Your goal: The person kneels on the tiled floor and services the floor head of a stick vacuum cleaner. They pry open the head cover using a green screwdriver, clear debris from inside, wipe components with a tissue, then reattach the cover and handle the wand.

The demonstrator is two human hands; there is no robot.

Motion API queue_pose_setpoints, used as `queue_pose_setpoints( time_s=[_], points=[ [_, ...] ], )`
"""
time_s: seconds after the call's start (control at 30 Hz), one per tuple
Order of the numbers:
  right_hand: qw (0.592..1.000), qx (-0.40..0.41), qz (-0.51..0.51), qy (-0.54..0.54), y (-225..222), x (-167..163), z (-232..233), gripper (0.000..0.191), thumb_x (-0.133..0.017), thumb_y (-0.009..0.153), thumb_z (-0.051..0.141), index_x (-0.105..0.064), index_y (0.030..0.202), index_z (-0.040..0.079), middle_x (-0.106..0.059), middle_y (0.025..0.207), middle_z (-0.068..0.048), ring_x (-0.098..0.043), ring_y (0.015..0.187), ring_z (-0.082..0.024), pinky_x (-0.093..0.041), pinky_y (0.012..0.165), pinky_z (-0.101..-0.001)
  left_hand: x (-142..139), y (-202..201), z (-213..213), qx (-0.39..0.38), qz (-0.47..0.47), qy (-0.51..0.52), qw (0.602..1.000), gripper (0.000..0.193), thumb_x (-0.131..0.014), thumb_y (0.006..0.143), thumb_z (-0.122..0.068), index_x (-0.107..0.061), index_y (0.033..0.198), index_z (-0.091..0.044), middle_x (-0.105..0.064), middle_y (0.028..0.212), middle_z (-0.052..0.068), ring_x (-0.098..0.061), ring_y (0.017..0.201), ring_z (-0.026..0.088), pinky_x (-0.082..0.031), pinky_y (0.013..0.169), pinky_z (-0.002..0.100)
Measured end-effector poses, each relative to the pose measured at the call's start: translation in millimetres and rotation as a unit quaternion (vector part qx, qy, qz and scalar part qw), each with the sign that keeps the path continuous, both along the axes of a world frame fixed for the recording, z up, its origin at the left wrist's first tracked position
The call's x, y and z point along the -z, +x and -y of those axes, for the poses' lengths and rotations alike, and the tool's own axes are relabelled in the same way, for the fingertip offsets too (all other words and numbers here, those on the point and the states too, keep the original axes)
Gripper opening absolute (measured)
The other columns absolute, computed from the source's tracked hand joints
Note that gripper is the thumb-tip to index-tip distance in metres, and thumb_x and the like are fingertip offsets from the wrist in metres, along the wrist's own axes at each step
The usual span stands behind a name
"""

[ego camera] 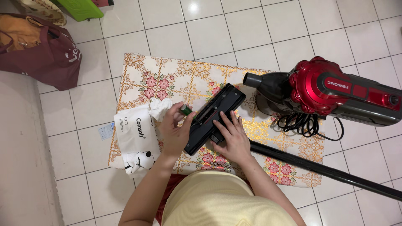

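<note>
Lying diagonally between both hands, the black floor nozzle (213, 117) is pinned under the right hand (232, 140), fingers spread flat; the left hand (176, 129), fingers closed on a green-handled tool (185, 110), touches its left edge

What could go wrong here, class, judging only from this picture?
The green-handled tool in the left hand might slip off the black vacuum floor head towards the right hand steadying it. The loose black power cord and wand across the floor could trip someone.

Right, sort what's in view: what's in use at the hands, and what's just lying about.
In use:
left hand holding a green tool
right hand on the black vacuum floor head
black wand

Lying about:
red vacuum body
tissue pack
maroon bag
green stool
</note>
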State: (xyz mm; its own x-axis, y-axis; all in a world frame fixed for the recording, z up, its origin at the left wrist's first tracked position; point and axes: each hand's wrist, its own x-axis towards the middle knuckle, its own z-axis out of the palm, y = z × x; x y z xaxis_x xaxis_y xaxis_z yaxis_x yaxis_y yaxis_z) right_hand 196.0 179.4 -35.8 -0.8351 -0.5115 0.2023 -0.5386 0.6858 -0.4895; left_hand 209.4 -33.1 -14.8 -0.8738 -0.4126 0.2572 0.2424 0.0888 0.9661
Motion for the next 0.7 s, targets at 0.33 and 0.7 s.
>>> queue_pose_setpoints(
  time_s=[0.33, 0.7],
  points=[
    [1.000, -0.001, 0.003, 0.006, -0.3, 0.6, -0.8, 0.072, -0.082, 0.072, 0.038, -0.062, 0.138, 0.018, -0.043, 0.158, -0.012, -0.031, 0.150, -0.044, -0.026, 0.121, -0.0620, 1.6, -1.7, 1.3, -0.002, -0.004, -0.007, 1.000, 0.044, -0.074, 0.094, 0.007, -0.054, 0.132, 0.000, -0.072, 0.113, 0.014, -0.073, 0.104, 0.016, -0.060, 0.096, 0.029],
    [1.000, 0.001, 0.010, 0.011, -0.4, -1.4, -0.3, 0.073, -0.081, 0.071, 0.039, -0.061, 0.138, 0.018, -0.043, 0.158, -0.012, -0.030, 0.150, -0.043, -0.025, 0.121, -0.0617, -25.7, -2.4, 8.7, 0.044, -0.012, -0.138, 0.989, 0.037, -0.061, 0.102, 0.002, -0.057, 0.139, 0.000, -0.066, 0.133, 0.017, -0.068, 0.124, 0.024, -0.056, 0.103, 0.034]
  ],
)
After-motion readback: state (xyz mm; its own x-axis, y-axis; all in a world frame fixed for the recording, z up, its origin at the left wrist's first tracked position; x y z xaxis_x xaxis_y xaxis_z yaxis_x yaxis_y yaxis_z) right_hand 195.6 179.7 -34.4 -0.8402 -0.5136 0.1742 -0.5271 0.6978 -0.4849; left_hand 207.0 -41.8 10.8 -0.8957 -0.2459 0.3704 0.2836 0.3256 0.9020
